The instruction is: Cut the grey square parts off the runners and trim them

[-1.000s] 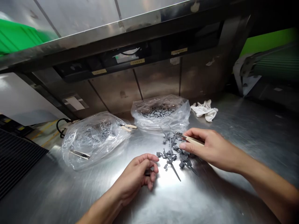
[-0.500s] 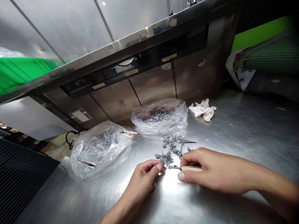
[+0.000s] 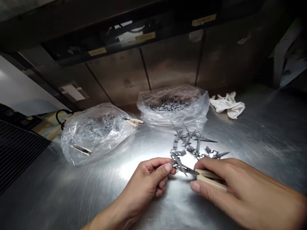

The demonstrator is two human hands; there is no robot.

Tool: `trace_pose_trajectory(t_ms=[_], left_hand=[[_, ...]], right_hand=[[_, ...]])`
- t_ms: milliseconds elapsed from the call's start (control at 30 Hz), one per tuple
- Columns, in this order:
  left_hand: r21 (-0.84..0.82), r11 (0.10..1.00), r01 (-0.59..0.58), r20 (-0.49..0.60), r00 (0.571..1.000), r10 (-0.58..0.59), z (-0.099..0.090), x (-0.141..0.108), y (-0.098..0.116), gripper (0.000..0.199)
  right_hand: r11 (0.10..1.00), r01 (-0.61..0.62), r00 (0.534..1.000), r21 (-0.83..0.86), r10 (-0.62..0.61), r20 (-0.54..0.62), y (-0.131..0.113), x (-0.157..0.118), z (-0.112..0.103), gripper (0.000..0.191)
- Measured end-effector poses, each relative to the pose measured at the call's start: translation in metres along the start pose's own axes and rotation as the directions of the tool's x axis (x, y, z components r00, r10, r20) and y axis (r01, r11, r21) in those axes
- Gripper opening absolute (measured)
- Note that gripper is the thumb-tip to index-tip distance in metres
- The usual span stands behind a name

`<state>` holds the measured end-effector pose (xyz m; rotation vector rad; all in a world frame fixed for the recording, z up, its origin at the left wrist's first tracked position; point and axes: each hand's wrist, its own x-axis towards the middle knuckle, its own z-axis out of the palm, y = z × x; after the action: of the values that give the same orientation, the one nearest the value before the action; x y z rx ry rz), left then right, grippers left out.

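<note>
Head view: left hand (image 3: 153,177) pinches grey sprue (image 3: 177,158), right hand (image 3: 236,185) holds nippers (image 3: 211,183); beyond nippers, part-laden sprues (image 3: 190,138) remain, loose pieces (image 3: 171,106) sit bagged.

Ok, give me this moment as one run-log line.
left hand: pinching grey part | right hand: holding cutters, tips by part | beyond: two bags, both holding grey pieces
</note>
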<state>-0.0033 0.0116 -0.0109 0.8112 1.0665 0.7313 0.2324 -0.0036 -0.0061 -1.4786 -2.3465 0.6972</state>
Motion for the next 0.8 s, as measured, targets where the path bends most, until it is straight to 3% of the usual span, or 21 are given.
trace_pose_trajectory(t_ms=[267,567,800], left_hand=[[-0.009,1.0,-0.028,-0.003,1.0,0.028,0.0,-0.002,0.0,0.025],[0.024,0.998,-0.06,0.0,0.998,0.06,0.002,-0.003,0.0,0.03],[0.059,0.997,-0.044,-0.021,0.999,0.046,0.002,-0.004,-0.002,0.035]], right_hand=[[0.997,-0.07,0.997,0.031,0.07,0.013,-0.009,0.011,-0.005,0.038],[1.0,0.011,0.999,0.005,-0.011,-0.04,-0.009,0.011,-0.005,0.031],[1.0,0.014,1.0,-0.01,-0.015,-0.011,-0.01,0.011,-0.004,0.031]])
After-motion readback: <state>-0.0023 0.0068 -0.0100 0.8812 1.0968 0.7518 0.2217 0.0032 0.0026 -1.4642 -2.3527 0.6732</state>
